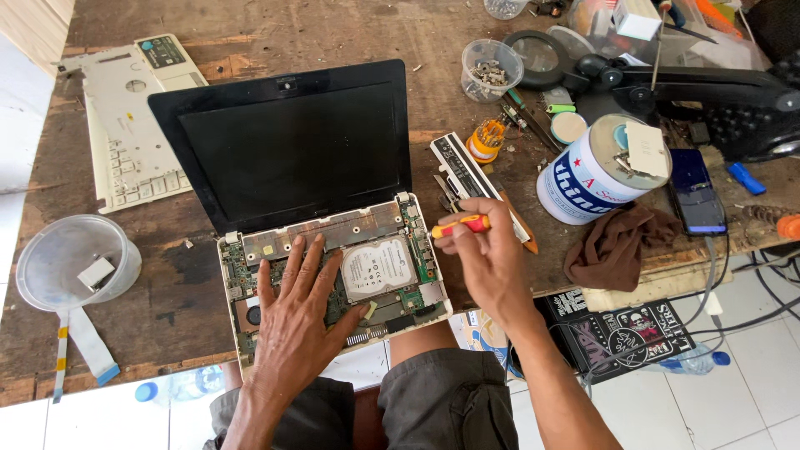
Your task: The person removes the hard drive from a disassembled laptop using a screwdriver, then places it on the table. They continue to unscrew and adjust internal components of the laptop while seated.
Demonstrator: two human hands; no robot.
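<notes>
Left hand (297, 312): fingers spread wide and flat, palm down on the bare board of the laptop (250, 250); grasps nothing; thumb tip near the lower corner of the drive.
Right hand (487, 250): fingers curled tight round a screwdriver (461, 225), red and yellow handle lying level, tip end toward the laptop's right edge; blade too small to make out.
Laptop: small, white base, keyboard cover off, circuit board and copper strip bare; black screen upright behind; sits at the near edge of the surface (350, 33), partly over the person's lap.
Drive (379, 268): silver hard disk with white label, seated in the base right of the left hand, apart from the right hand.
Keyboard (129, 133): white, loose, lying at far left of the laptop, well apart.
Tub (71, 262): clear plastic, left of the laptop, a small grey part inside; a ribbon cable (79, 346) lies below it.
Battery (471, 179): long white bar, just beyond the right hand.
Cup (492, 71): clear, holding screws, beyond the battery.
Can (592, 171): white and blue tin on its side, right of the battery.
Rag (612, 246): brown, crumpled, near the can.
Phone (696, 200): dark, at the surface's right edge.
Surface: worn brown wood, scuffed.
</notes>
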